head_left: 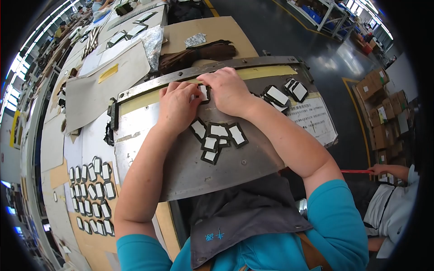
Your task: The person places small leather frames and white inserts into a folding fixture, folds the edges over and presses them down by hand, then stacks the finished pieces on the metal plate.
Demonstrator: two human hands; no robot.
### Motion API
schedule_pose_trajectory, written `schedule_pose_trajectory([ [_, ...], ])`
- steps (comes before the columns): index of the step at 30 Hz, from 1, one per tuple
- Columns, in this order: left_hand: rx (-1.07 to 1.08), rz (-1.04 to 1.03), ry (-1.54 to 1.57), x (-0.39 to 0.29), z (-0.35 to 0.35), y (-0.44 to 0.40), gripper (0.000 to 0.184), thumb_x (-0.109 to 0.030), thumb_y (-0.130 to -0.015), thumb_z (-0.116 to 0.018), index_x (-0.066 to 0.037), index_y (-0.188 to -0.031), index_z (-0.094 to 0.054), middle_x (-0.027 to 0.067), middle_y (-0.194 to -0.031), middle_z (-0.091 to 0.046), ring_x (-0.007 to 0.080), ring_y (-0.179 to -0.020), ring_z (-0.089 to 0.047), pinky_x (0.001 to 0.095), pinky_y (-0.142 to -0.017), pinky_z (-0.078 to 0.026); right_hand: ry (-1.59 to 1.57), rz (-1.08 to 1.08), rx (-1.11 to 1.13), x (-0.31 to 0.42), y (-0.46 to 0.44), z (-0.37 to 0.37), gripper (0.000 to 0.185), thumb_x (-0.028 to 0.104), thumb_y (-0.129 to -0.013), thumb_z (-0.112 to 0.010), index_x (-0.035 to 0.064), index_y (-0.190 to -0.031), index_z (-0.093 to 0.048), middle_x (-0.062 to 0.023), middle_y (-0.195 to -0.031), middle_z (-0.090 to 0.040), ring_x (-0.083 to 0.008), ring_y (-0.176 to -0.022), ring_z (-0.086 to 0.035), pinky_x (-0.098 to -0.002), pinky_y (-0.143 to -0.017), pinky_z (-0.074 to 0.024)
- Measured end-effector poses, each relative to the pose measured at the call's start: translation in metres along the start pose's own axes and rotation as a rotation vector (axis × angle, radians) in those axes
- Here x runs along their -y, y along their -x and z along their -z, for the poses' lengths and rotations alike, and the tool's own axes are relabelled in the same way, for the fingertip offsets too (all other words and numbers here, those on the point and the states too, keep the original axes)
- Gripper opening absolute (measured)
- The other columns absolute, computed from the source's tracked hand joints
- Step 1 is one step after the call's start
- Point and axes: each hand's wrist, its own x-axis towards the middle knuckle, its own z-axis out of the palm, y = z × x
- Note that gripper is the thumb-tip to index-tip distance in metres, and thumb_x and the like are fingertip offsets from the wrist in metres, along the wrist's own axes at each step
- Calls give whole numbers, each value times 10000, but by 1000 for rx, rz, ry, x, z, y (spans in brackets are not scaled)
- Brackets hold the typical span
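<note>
Both hands meet at the far side of a metal plate (181, 180), over one small black-edged piece with a white face (204, 93). My left hand (177, 104) is closed, its thumb and finger pinching the left edge of that piece. My right hand (229, 91) curls in from the right, fingertips bent at the piece's upper right; its thumb is hidden. The piece lies close to the metal bar (167, 77) and its yellow tape strip. Several similar pieces (219, 131) lie loosely grouped on the plate just nearer than my hands.
More pieces (276, 95) lie stacked at the plate's right, by a printed sheet (312, 118). Rows of them (92, 192) cover a board at lower left. Beyond the bar lie a dark brown bundle (199, 54) and clear plastic (153, 43). At right another person's hand (379, 169) holds a red rod.
</note>
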Motion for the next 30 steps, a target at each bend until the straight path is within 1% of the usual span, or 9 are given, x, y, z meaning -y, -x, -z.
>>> schedule_pose_trajectory([
  [3, 19, 14, -29, -3, 2, -2, 189, -173, -843, -692, -128, -1027, -686, 9, -1159, -670, 258, -1147, -540, 427, -987, -371, 126, 56, 30, 8, 0, 1, 387, 20, -785, -604, 87, -1166, -616, -74, -1017, -683, -265, -1014, -609, -409, -983, -387],
  [5, -42, 1, 14, -3, 1, -1, 118, -193, -830, -690, -115, -918, -683, 14, -1054, -678, 263, -1096, -555, 423, -969, -370, 158, 55, 58, 9, -2, 2, 392, 28, -788, -602, 92, -1174, -622, -81, -1020, -683, -260, -1014, -612, -408, -986, -385],
  [8, -46, -46, 44, 6, -3, -1, 153, -182, -843, -699, -115, -980, -699, 16, -1134, -678, 258, -1144, -546, 424, -1002, -362, 92, 10, 43, 4, 0, 1, 358, 51, -803, -595, 89, -1157, -630, -88, -1009, -684, -254, -1003, -621, -404, -992, -383],
  [11, -138, -119, 177, 18, -13, -4, 87, -102, -830, -700, -66, -909, -692, 121, -1168, -649, 315, -1119, -569, 413, -977, -422, 89, 25, -51, 3, 0, -8, 347, 62, -800, -602, 97, -1144, -642, -105, -959, -693, -266, -992, -632, -406, -1001, -377],
  [12, -201, -194, 230, 19, -15, -8, 64, -63, -794, -700, -32, -846, -679, 154, -1105, -659, 350, -1016, -606, 419, -887, -482, 91, 19, -30, 3, -1, -9, 346, 75, -791, -611, 101, -1134, -649, -108, -958, -694, -268, -999, -631, -411, -1000, -377],
  [17, -192, -198, 136, 15, -14, -11, 71, -72, -855, -662, -34, -916, -656, 128, -996, -668, 315, -971, -611, 397, -872, -469, 181, -23, 153, 7, -5, 10, 201, 141, -749, -644, 116, -936, -715, -105, -970, -701, -262, -992, -641, -435, -972, -403],
  [19, -159, -159, 163, 25, -18, -12, 142, -125, -891, -655, -32, -998, -656, 125, -994, -657, 305, -982, -604, 388, -892, -460, 113, 29, 120, 11, -11, 28, 157, 158, -755, -646, 99, -880, -722, -108, -940, -707, -274, -949, -665, -439, -884, -473],
  [23, -129, -128, 60, 37, -21, -11, 191, -177, -918, -651, -32, -1040, -671, 109, -1008, -655, 265, -972, -603, 357, -901, -452, 38, 10, 288, 18, -22, 76, 214, 178, -788, -625, 93, -957, -726, -119, -917, -714, -310, -879, -688, -443, -735, -536],
  [30, -120, -119, 24, 33, -18, -11, 204, -222, -950, -619, -52, -1031, -698, 77, -995, -662, 203, -901, -616, 327, -839, -479, -29, 192, 226, 3, 6, 148, 277, 155, -850, -523, 32, -993, -726, -153, -946, -712, -290, -860, -680, -435, -775, -516],
])
